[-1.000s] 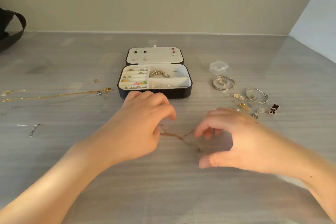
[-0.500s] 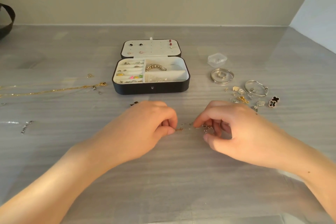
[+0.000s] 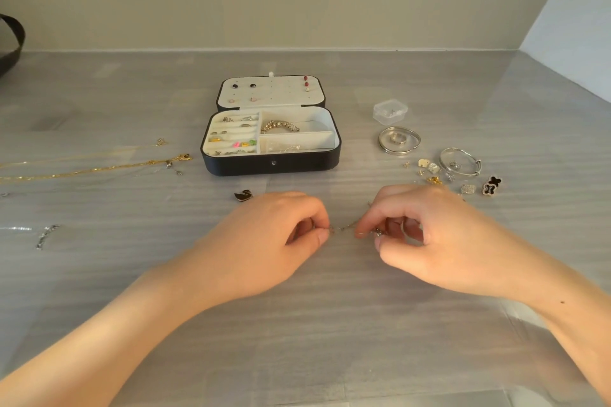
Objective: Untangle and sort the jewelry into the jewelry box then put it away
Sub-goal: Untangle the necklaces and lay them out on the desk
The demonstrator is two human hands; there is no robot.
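Two hands share one fine chain (image 3: 347, 227), stretched short between them low over the table (image 3: 330, 324), nearer than the open box (image 3: 271, 164) — left hand (image 3: 264, 241) pinching one end, right hand (image 3: 439, 238) pinching the other beside a small tangled clump (image 3: 377, 232). Tug too hard and the clump likely tightens — or a link snaps.

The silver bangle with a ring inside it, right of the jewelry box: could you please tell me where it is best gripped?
Probably its near rim, from above. The silver bangle lies flat on the table, so a finger goes inside the hoop, thumb outside. The ring sits mid-hoop and the clear plastic box stands behind, leaving the near side freest.
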